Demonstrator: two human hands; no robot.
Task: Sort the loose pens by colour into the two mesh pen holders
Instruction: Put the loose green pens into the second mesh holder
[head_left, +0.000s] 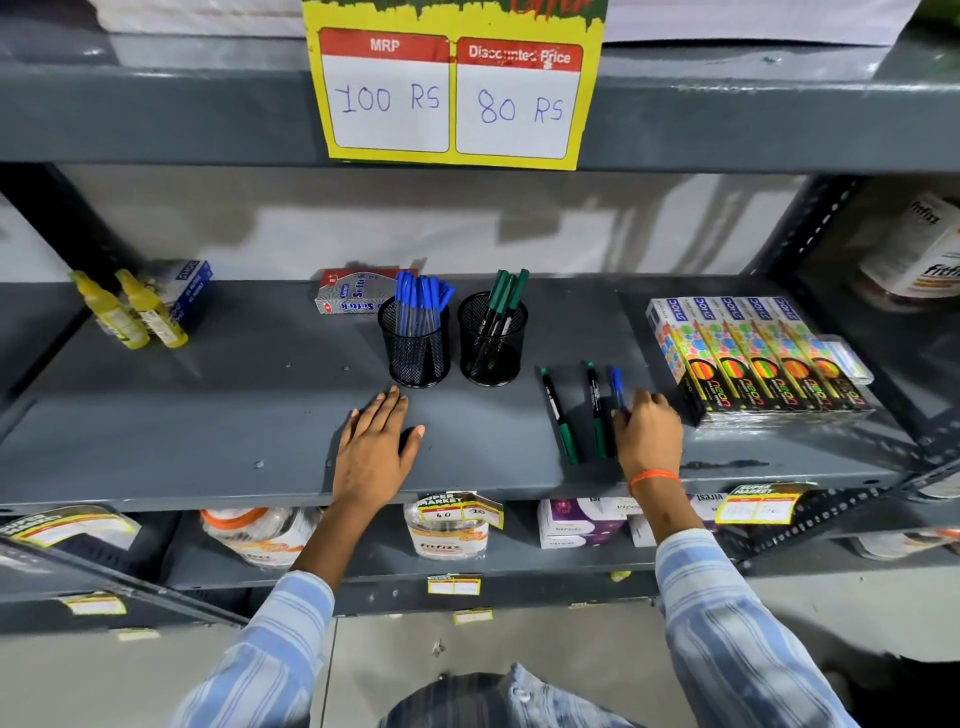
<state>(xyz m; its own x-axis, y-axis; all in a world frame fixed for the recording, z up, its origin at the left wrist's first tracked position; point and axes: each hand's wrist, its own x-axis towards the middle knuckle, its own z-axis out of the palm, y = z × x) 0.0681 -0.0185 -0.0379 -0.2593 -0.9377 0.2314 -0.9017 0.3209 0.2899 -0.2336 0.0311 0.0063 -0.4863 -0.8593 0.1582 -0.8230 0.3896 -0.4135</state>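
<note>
Right hand (649, 434) lay over the blue pen (617, 388), fingers curled onto its barrel; whether they had closed on it could not be told. Left hand (378, 441) rested flat, fingers spread, holding nothing, just before the left mesh holder (415, 345) of blue pens. Two green pens (560, 418) lay loose beside the blue one; right mesh holder (492, 347) held green.

Advice: pinch mid-barrel, lift clear of the green neighbours, drop cap-up into the left holder.

Surface: grey steel shelf (208, 415), pencil boxes (758, 358) close at right, glue bottles (130, 312) far left, price card (452, 93) above.
</note>
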